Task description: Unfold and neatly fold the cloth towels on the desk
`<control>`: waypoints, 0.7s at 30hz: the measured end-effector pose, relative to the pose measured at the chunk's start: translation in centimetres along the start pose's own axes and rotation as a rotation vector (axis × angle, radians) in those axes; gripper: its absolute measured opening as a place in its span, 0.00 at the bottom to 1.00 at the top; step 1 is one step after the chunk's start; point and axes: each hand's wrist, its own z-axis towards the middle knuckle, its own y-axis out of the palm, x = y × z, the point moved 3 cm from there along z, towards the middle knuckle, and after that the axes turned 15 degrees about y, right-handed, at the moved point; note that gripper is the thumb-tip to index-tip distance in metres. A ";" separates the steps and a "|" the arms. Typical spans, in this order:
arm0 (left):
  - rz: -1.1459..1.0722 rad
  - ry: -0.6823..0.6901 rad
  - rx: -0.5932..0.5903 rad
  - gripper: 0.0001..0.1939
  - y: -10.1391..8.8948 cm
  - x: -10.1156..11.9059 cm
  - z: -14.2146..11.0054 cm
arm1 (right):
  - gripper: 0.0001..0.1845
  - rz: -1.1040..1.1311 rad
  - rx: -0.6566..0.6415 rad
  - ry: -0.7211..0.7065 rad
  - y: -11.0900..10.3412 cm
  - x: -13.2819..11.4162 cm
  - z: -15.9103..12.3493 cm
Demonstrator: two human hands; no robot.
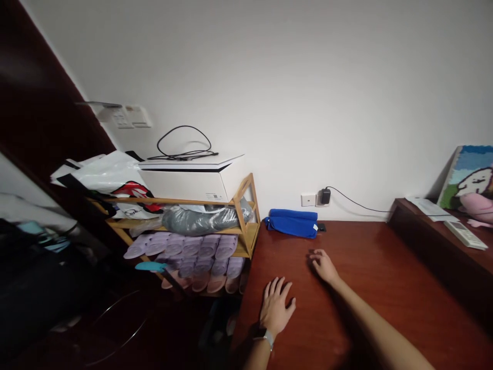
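My left hand [275, 306] rests flat on a reddish-brown wooden desk [379, 303], its fingers spread and a watch on the wrist. Farther along the desk, my right hand [322, 266] lies palm down with loosely curled fingers, touching nothing but the wood. Both hands hold nothing. Nearest to them, at the desk's back edge against the wall, lies a folded blue cloth [291, 223]. A small black object [321, 227] sits just to its right.
A bamboo shelf [246, 221] stands left of the desk, holding several lilac slippers, a grey bag and a white box. A charger [325, 196] is plugged into the wall. A raised dark wooden ledge [423, 226] at right holds a white remote [465, 235] and a picture.
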 end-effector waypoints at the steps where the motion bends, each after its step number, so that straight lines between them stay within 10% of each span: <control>1: -0.004 -0.004 0.000 0.26 0.1 0.0 0.0 | 0.17 -0.134 -0.011 -0.038 0.4 -1.1 1.1; 6: -0.038 -0.042 0.019 0.26 0.3 -0.2 -0.3 | 0.29 -0.795 -0.012 -0.097 2.2 -5.2 6.4; 15: -0.062 -0.053 0.016 0.28 0.5 -0.2 -0.4 | 0.32 -0.803 0.095 -0.074 1.7 -5.7 7.7; 21: -0.057 -0.041 0.036 0.27 0.2 -0.1 -0.4 | 0.31 -0.566 0.260 -0.337 -3.0 -14.5 5.4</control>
